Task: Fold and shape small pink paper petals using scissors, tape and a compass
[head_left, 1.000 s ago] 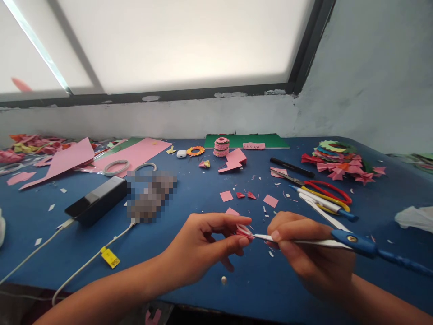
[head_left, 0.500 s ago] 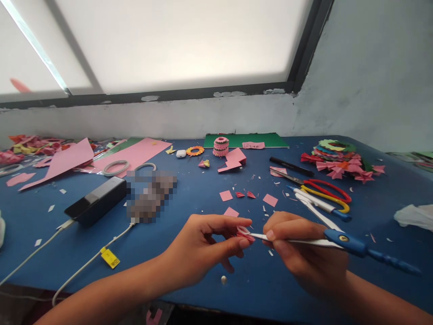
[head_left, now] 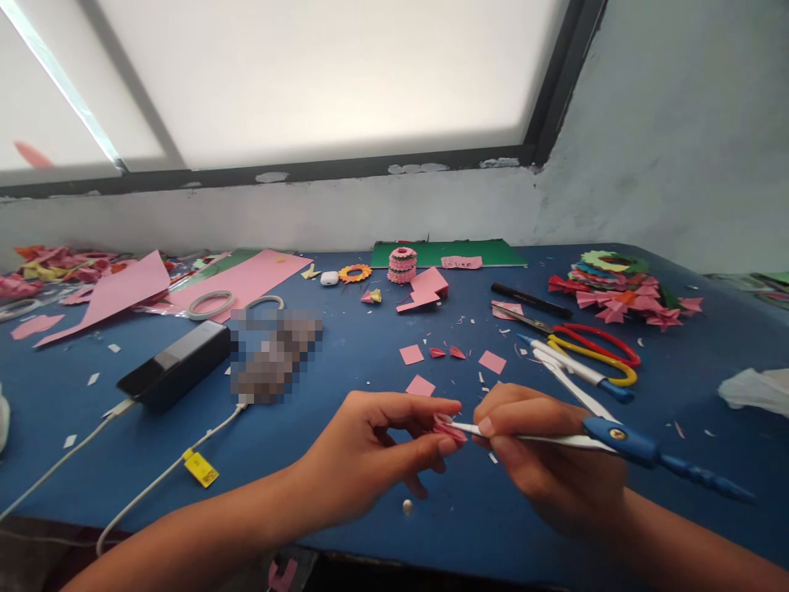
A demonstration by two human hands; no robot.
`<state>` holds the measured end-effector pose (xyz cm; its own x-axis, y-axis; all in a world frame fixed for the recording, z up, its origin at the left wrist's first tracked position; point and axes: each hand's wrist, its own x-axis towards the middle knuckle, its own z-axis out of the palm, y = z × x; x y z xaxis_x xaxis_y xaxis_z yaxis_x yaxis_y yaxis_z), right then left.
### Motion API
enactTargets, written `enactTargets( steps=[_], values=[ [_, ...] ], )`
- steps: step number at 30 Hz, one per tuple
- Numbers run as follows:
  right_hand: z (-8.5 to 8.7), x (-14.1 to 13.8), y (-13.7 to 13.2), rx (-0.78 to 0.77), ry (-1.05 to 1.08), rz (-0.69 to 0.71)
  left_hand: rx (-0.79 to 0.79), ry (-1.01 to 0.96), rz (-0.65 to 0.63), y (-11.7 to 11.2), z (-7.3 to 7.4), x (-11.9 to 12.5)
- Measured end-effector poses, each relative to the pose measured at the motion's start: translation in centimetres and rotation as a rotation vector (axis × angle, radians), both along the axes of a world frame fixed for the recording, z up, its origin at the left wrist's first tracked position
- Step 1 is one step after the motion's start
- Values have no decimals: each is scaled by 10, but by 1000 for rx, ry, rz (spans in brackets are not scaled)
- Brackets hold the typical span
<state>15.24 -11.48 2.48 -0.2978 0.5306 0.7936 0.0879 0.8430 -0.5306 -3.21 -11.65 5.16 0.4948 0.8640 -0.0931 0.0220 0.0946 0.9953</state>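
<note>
My left hand (head_left: 376, 448) pinches a small folded pink paper piece (head_left: 445, 427) between thumb and fingers, just above the blue table (head_left: 345, 362). My right hand (head_left: 542, 456) grips a white tool with a blue handle (head_left: 622, 444); its white tip touches the paper piece. The blue handle sticks out to the right. Small pink paper squares (head_left: 420, 385) lie just beyond my hands.
Red and yellow scissors (head_left: 585, 345) and a black pen (head_left: 530, 301) lie to the right, folded paper stars (head_left: 616, 292) behind them. A black power bank (head_left: 176, 366) with white cables sits left. Pink sheets (head_left: 240, 279), tape rings (head_left: 211, 304) and a green board (head_left: 449, 253) lie farther back.
My right hand and the tool have shifted slightly left, closer to the paper piece. My left hand holds steady.
</note>
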Motion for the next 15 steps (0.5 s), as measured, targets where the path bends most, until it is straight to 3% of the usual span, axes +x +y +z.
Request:
enactTargets(
  steps=[15],
  values=[
    [0, -5, 4, 49, -12, -47, -44, 3, 13, 1, 0, 1]
  ],
)
